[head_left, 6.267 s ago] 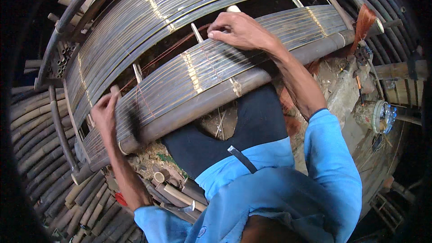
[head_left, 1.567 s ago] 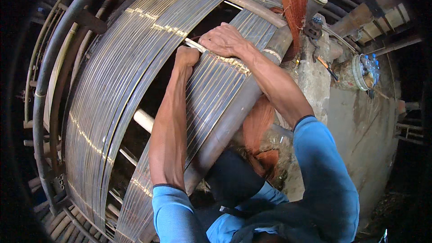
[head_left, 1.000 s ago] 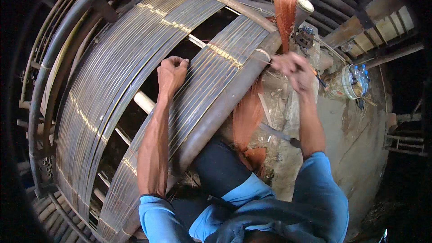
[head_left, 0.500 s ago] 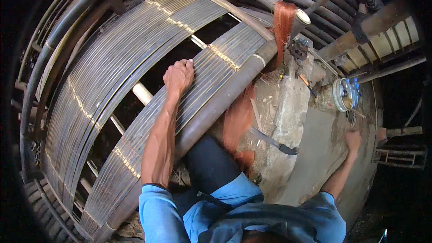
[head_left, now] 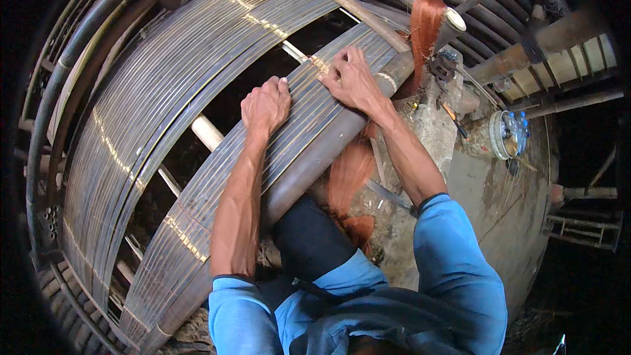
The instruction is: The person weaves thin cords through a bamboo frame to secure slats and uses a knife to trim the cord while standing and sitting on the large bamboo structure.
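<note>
In front of me a frame carries long, dark bamboo slats (head_left: pixel 217 184), tied across with pale lashings (head_left: pixel 267 27). My left hand (head_left: pixel 265 102) is closed over the inner edge of the nearer band of slats, beside the dark gap. Farther along that band, my right hand (head_left: pixel 353 79) is bent with its fingers pinched by a pale lashing (head_left: pixel 320 64); whatever is between the fingertips is too small to make out. A thick bamboo pole (head_left: pixel 315 164) forms the near edge of the frame, passing under my right wrist.
Reddish-brown fibre (head_left: pixel 427 26) hangs from a bamboo end at the far right. More of it (head_left: pixel 350 177) lies by my knee, near a knife blade (head_left: pixel 389 194) partly hidden by my right arm. A bucket (head_left: pixel 501 135) with bottles (head_left: pixel 522 125) stands on the right-hand floor.
My right hand has come from the floor side at the right, near the bucket, up to the lashing on the slats. My left hand keeps its place on the slat edge.
</note>
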The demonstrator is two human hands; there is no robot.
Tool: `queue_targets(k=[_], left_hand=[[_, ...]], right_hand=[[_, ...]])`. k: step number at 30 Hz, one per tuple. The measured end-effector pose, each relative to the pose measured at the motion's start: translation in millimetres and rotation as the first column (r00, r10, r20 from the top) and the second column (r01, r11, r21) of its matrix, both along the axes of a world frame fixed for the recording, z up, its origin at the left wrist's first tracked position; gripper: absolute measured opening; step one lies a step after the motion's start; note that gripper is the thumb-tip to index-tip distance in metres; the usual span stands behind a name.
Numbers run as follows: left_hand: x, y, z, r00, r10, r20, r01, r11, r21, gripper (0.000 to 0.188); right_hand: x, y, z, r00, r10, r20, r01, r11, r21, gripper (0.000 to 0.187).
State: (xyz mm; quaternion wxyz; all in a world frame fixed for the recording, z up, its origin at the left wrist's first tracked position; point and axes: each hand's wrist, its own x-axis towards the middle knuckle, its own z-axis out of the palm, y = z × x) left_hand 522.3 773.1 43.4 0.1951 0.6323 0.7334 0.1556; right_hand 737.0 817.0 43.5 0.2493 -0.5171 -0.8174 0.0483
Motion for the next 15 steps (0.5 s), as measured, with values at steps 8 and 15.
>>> queue_targets(k=[8, 15], left_hand=[[-6, -2, -2, 1.000, 0.004, 0.022, -0.005, 1.000, 0.026, 0.047], [8, 2, 4, 0.999, -0.032, 0.014, 0.031, 0.998, 0.046, 0.045]], right_hand=[[-26, 4, 0, 0.596, 0.221, -0.772, -0.435, 0.897, -0.079, 0.042], [-18, 41, -1, -0.031, -0.126, -0.992, -0.539, 0.837, -0.090, 0.036]])
